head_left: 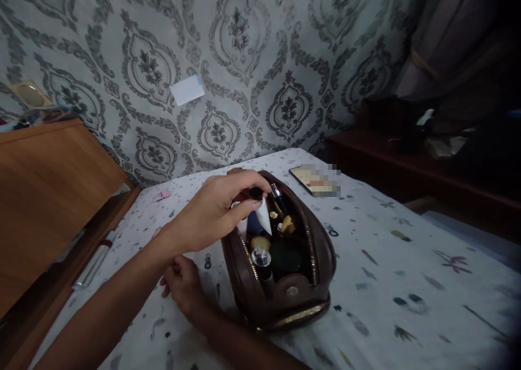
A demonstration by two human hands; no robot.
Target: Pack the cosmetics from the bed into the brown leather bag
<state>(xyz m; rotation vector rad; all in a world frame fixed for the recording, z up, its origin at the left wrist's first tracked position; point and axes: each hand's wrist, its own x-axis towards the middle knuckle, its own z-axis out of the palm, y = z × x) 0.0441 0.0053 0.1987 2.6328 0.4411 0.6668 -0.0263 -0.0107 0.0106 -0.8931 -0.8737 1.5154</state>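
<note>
My left hand (pixel 228 207) reaches over the open brown cosmetic bag (pixel 280 316) and is closed on a white tube (pixel 264 218). Thumb and fingers pinch it by its black cap, and its flat end points down into the bag. Inside lie a bottle with a shiny silver cap (pixel 261 257), a gold-coloured item (pixel 288 225), a dark oval item (pixel 286 256) and other small cosmetics, some partly covered. Below my left forearm, my right hand (pixel 185 283) rests on the bed left of the bag, its fingers curled, with nothing visible in them.
A phone (pixel 311 181) lies on the patterned sheet (pixel 391 272) behind the bag to the right. On the left stands a wooden panel (pixel 52 196), with a clear tube-like item (pixel 94 261) beside it. A dark red surface (pixel 366 147) holding several objects is at the right.
</note>
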